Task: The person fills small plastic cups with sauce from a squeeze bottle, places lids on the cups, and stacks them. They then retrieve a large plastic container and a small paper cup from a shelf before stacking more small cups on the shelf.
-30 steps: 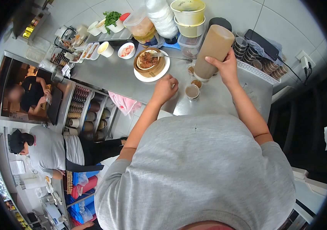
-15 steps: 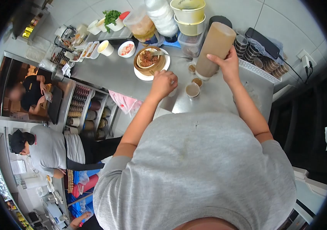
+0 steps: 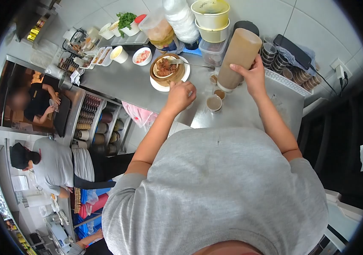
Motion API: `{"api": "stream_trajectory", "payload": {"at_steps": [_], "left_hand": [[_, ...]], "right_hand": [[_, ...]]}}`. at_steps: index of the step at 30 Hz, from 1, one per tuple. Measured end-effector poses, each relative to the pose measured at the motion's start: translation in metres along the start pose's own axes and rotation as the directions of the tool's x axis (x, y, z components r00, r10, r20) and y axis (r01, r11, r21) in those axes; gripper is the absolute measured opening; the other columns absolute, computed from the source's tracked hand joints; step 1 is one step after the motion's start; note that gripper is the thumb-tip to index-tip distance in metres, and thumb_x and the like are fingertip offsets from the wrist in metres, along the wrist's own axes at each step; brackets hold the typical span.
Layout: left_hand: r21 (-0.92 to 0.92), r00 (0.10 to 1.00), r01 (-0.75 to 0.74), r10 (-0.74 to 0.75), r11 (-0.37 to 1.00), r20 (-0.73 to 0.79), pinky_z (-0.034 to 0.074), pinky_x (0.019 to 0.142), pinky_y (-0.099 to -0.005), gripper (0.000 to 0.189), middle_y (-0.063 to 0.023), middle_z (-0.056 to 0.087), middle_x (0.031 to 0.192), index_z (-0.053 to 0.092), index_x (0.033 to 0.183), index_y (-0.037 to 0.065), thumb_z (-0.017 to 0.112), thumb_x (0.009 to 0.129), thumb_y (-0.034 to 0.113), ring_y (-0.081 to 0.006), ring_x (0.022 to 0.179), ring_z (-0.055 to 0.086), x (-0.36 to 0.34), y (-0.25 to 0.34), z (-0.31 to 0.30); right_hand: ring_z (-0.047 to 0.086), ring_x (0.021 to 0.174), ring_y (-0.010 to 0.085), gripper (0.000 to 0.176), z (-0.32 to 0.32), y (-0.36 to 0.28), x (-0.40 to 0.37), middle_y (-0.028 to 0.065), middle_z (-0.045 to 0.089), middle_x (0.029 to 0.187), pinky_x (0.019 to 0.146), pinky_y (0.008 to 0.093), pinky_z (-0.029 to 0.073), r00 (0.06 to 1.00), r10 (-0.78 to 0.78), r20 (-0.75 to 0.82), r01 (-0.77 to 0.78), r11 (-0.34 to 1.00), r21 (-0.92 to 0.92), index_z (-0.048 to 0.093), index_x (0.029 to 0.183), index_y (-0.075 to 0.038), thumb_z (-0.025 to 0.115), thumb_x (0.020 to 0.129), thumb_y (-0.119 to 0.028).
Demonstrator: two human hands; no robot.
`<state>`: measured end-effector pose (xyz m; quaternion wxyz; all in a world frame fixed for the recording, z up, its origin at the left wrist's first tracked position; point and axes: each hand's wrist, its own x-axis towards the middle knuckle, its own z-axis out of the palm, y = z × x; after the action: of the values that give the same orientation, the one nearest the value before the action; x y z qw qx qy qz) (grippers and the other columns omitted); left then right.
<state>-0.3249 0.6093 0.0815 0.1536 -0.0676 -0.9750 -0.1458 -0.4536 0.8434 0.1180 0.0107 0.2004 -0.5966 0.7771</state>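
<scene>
Steel bench (image 3: 122, 83) is carrying everything in view. The person's right hand (image 3: 253, 77) is wrapping its grip firmly round a tall squeeze bottle (image 3: 240, 55) of brown sauce, tipping it nozzle-down just above three small sauce cups (image 3: 214, 103) clustered near the middle of the bench. All three cups are holding brown liquid.

The left hand (image 3: 180, 96) is hovering low between those cups and a white plate (image 3: 158, 86). Its fingers are curling into a loose fist, and whether that grip is closing on anything cannot be told.

One bamboo steamer (image 3: 167, 73) is sitting on the plate, holding reddish-brown meat, with one fork (image 3: 192, 64) lying across its rim. Behind it, two round yellow-lidded tubs (image 3: 210, 13) are standing stacked. To the right of the bottle, a tray of stacked empty cups (image 3: 275, 57) is waiting.
</scene>
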Motion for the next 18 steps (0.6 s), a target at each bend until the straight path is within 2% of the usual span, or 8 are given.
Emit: {"api": "stream_trajectory", "payload": {"at_steps": [3, 6, 9, 12, 15, 18], "left_hand": [[0.095, 0.997, 0.069, -0.064, 0.993, -0.050, 0.035, 0.073, -0.0388, 0.006, -0.0029, 0.063, 0.081, 0.063, 0.077, 0.011, 0.067, 0.072, 0.013, -0.0229, 0.081, 0.057, 0.002, -0.005, 0.002], [0.199, 0.999, 0.024, -0.016, 0.980, -0.043, 0.036, 0.073, -0.0393, 0.007, -0.0037, 0.062, 0.080, 0.063, 0.077, 0.011, 0.066, 0.072, 0.013, -0.0231, 0.079, 0.056, 0.006, -0.018, 0.013], [0.213, 0.995, -0.069, 0.083, 0.974, -0.056, 0.036, 0.074, -0.0399, 0.009, -0.0048, 0.062, 0.080, 0.063, 0.081, 0.011, 0.066, 0.073, 0.013, -0.0246, 0.078, 0.057, 0.007, -0.022, 0.022], [0.176, 0.972, 0.021, 0.022, 0.984, -0.235, 0.037, 0.075, -0.0404, 0.014, -0.0067, 0.061, 0.082, 0.063, 0.086, 0.010, 0.066, 0.074, 0.014, -0.0258, 0.081, 0.058, 0.005, -0.019, 0.027], [0.028, 0.963, 0.196, -0.187, 0.980, -0.192, 0.038, 0.076, -0.0407, 0.018, -0.0081, 0.060, 0.084, 0.064, 0.091, 0.010, 0.065, 0.075, 0.018, -0.0262, 0.084, 0.057, -0.014, -0.001, 0.022], [-0.043, 0.976, 0.191, -0.194, 0.981, -0.097, 0.039, 0.078, -0.0415, 0.030, -0.0107, 0.058, 0.096, 0.063, 0.097, 0.009, 0.071, 0.075, 0.027, -0.0279, 0.092, 0.055, -0.045, 0.034, 0.030]], "right_hand": [[0.060, 0.097, 0.0166, 0.058, 0.002, -0.006, 0.002, 0.0104, 0.061, 0.105, 0.086, 0.0308, 0.049, 1.000, -0.013, 0.003, 0.013, 1.000, 0.016, 0.046, 0.110, -0.001, 0.083, 0.066, -0.009], [0.060, 0.097, 0.0167, 0.059, 0.007, -0.008, 0.011, 0.0105, 0.061, 0.106, 0.086, 0.0307, 0.049, 0.999, -0.040, -0.002, 0.040, 0.998, 0.039, 0.046, 0.110, -0.001, 0.083, 0.066, -0.009], [0.060, 0.098, 0.0168, 0.060, 0.022, -0.012, 0.021, 0.0105, 0.061, 0.106, 0.087, 0.0306, 0.049, 0.998, -0.056, -0.021, 0.058, 0.995, 0.079, 0.045, 0.111, -0.001, 0.084, 0.066, -0.009], [0.060, 0.098, 0.0166, 0.060, 0.039, -0.011, 0.031, 0.0105, 0.060, 0.106, 0.086, 0.0303, 0.049, 0.997, -0.076, -0.023, 0.079, 0.987, 0.140, 0.044, 0.111, 0.000, 0.084, 0.066, -0.009], [0.060, 0.097, 0.0167, 0.062, 0.049, -0.005, 0.039, 0.0109, 0.060, 0.107, 0.086, 0.0302, 0.049, 0.996, -0.091, -0.004, 0.090, 0.983, 0.160, 0.043, 0.112, 0.000, 0.084, 0.066, -0.009], [0.060, 0.097, 0.0170, 0.061, 0.060, 0.007, 0.046, 0.0114, 0.061, 0.106, 0.085, 0.0307, 0.049, 0.995, -0.101, 0.024, 0.097, 0.984, 0.148, 0.044, 0.111, 0.000, 0.084, 0.066, -0.010]]}}
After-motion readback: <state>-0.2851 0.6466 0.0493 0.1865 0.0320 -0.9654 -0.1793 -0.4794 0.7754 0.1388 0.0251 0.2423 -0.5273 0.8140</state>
